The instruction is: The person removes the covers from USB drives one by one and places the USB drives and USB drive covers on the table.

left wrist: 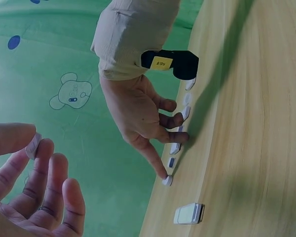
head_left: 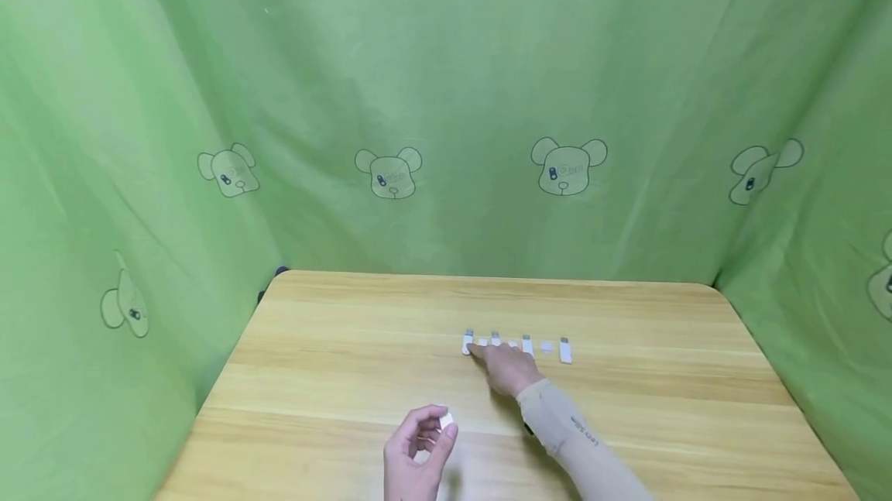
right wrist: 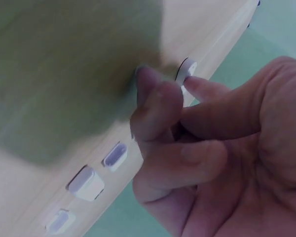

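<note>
My left hand [head_left: 418, 447] is raised over the near part of the table, pinching a small white cap-like piece [left wrist: 33, 145] between thumb and index finger. The other fingers curve loosely beneath it. Further forward, my right hand [head_left: 510, 368] reaches over a row of USB sticks, its index fingertip right at the leftmost white USB stick [head_left: 468, 342]. That hand's other fingers are bent and hold nothing. More USB sticks stand to the right, one at the end [head_left: 565, 351], with small white pieces [head_left: 547, 347] between them. The hand partly covers the middle of the row.
A wooden table [head_left: 313, 377] bears everything. A small white block [left wrist: 187, 214] lies nearer than the row in the left wrist view. Green curtains [head_left: 446, 83] with bear faces enclose the back and both sides. The right wrist wears a black band [left wrist: 172, 61].
</note>
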Demonstrator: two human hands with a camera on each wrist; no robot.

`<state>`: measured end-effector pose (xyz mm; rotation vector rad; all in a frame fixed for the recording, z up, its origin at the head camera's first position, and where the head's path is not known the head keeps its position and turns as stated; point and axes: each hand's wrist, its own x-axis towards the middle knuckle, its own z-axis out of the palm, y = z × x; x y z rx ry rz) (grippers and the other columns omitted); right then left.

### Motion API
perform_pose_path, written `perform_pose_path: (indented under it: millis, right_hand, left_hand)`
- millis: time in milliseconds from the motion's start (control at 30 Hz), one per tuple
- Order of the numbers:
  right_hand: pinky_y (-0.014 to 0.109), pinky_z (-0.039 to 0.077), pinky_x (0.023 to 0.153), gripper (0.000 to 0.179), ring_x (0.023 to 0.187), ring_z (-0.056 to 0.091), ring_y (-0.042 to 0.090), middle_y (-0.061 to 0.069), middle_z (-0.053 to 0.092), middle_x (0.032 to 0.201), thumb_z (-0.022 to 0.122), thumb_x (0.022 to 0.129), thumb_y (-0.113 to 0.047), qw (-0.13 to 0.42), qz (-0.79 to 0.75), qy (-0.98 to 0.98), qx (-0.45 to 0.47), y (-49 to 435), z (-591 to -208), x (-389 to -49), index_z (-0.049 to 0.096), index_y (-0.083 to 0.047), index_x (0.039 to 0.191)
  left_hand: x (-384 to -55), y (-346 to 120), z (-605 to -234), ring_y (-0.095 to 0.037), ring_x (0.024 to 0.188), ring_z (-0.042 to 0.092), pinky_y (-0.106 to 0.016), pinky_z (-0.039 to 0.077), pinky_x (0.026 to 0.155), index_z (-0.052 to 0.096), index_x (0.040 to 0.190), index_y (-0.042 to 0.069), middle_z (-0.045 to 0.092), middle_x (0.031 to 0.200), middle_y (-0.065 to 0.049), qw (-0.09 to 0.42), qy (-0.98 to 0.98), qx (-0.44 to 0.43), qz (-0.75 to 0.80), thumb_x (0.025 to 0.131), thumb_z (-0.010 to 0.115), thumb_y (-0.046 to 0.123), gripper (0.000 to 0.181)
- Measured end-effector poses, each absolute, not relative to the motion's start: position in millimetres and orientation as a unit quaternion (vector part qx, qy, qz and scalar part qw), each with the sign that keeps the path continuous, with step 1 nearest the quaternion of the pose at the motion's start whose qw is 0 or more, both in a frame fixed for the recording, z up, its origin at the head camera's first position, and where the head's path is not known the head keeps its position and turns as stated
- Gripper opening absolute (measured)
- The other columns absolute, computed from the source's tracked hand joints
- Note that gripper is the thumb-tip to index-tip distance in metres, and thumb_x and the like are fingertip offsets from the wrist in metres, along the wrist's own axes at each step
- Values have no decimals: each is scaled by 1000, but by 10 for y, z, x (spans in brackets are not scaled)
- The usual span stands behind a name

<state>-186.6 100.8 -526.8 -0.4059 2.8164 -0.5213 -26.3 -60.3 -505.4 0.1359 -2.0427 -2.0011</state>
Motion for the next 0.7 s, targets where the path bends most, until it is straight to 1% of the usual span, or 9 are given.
perform_pose_path:
  millis: [133,200,267,367,433,467,533,600,700]
  right_hand:
    - [41,55,59,62,72,60,27,22,64,138,53,93,10,126,-166,967,-148,1030,-5258,-1894,57,-24,144]
    - [42,57,62,63,72,61,27,22,64,137,55,92,10,120,-163,967,-156,1045,-5238,-1891,56,-23,145]
    - [43,58,61,65,71,62,28,23,63,138,57,91,11,113,-173,966,-152,1061,-5212,-1878,55,-22,146]
    - [35,52,50,71,61,57,23,23,61,141,59,88,13,98,-197,966,-136,1085,-5148,-1859,50,-23,150]
    - [27,41,43,77,56,50,19,24,61,141,59,87,14,90,-218,964,-120,1098,-5102,-1849,46,-24,152]
    - [25,39,42,79,55,48,17,24,62,140,59,86,13,84,-222,964,-116,1105,-5080,-1844,45,-25,153]
    - [24,37,43,81,58,47,16,24,65,134,58,85,14,73,-232,963,-113,1123,-5040,-1831,43,-25,154]
    - [25,37,44,82,58,47,16,22,71,120,58,84,13,67,-246,961,-102,1144,-5000,-1814,41,-25,155]
    - [26,38,46,73,56,44,15,14,70,101,57,89,7,45,-265,958,-100,1175,-4933,-1823,41,-20,155]
  left_hand:
    - [-269,-605,-5062,-3,77,62,-22,56,70,71,106,9,66,87,4,139,-709,48,-690,86,76,6,20]
    - [-272,-607,-5071,-3,76,62,-22,55,70,71,108,9,67,87,3,137,-713,48,-687,87,76,7,22]
    - [-273,-609,-5079,-3,76,62,-22,55,70,71,110,11,69,88,0,131,-716,48,-684,87,76,8,24]
    - [-279,-621,-5079,-2,76,62,-21,55,71,71,113,11,69,91,-3,121,-722,50,-679,87,77,11,26]
    - [-288,-633,-5073,-2,77,61,-21,55,72,71,113,11,69,91,-4,118,-727,52,-675,87,77,12,27]
    - [-293,-640,-5067,-2,78,61,-21,55,72,70,113,11,68,92,-4,118,-730,51,-671,87,77,13,27]
    - [-306,-654,-5052,-2,79,60,-20,54,73,70,113,11,68,93,-4,114,-736,52,-666,87,77,14,27]
    - [-322,-668,-5036,-2,80,60,-20,53,74,70,112,11,69,93,-4,105,-743,51,-659,87,78,15,27]
    - [-378,-692,-5011,-2,81,60,-19,52,75,70,110,14,71,93,-3,92,-751,49,-652,86,79,18,26]
